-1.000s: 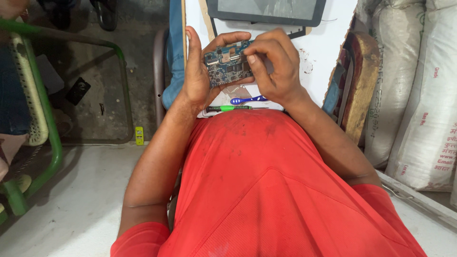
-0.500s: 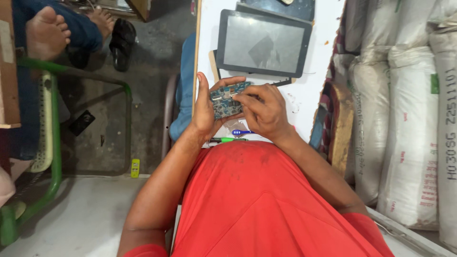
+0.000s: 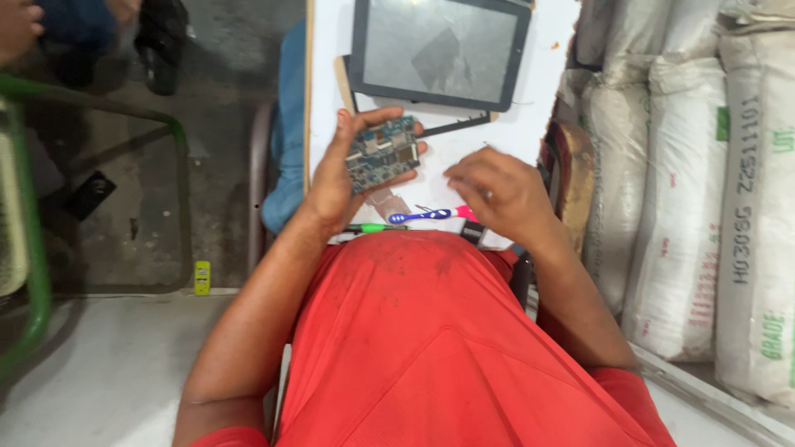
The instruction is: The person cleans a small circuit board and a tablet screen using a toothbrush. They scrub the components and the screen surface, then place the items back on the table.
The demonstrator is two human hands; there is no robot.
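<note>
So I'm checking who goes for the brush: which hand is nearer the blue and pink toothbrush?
Right. The right hand hovers just above the toothbrush at its pink end; the left hand holds the circuit board farther up-left.

The circuit board is partly covered: the left hand wraps its near edge, so the underside is out of sight. The right hand is blurred, fingers smeared, and whether they pinch anything cannot be told. It hides the far end of the toothbrush. The green pen disappears under the left wrist. The tablet is cut off by the top edge. The sacks run off the right edge. At the top left, another person's foot is clipped by the corner and blurred.
</note>
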